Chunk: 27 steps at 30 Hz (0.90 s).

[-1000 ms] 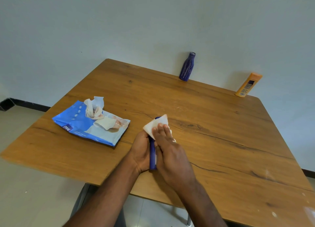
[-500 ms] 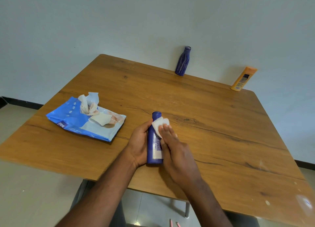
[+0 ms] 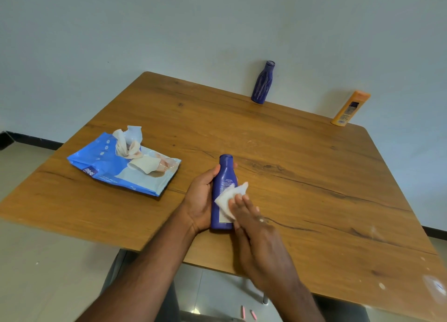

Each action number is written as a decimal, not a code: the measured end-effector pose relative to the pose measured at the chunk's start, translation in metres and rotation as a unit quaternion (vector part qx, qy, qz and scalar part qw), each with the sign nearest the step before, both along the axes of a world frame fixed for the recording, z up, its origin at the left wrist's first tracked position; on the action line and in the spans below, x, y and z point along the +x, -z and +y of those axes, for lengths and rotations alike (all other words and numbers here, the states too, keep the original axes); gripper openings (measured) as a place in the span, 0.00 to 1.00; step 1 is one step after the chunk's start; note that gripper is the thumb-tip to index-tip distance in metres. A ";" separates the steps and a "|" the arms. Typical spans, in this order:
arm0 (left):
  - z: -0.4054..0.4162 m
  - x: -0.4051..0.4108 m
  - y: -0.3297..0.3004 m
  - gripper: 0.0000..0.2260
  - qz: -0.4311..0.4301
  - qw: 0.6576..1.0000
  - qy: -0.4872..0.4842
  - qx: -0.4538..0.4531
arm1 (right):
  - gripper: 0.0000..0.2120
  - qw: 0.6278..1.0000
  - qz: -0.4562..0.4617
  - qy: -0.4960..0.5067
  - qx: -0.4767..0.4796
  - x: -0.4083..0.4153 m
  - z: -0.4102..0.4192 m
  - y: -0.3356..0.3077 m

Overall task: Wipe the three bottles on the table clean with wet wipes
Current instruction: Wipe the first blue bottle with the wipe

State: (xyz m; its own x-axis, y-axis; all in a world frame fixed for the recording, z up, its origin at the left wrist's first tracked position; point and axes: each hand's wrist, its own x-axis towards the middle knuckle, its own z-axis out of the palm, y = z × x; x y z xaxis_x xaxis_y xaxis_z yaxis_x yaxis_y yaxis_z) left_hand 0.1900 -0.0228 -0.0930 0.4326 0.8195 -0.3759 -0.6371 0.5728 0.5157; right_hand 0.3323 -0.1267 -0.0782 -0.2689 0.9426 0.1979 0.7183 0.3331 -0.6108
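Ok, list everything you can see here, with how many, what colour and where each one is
Blue bottle: one, blue, near edge of table, held.
Wet wipe: one, white, pressed on the blue bottle.
Purple bottle: one, dark purple, far edge by the wall.
Orange bottle: one, orange, far right corner, leaning on the wall.
Wipes pack: one, blue and white, left on the table, wipes sticking out.
Table: one, brown wood.
Left hand: grips the blue bottle.
Right hand: presses the wet wipe with straight fingers.
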 end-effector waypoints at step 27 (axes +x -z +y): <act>0.000 -0.001 -0.002 0.18 0.040 0.999 -0.012 0.006 | 0.23 0.999 -0.012 -0.033 0.003 -0.028 -0.012 0.002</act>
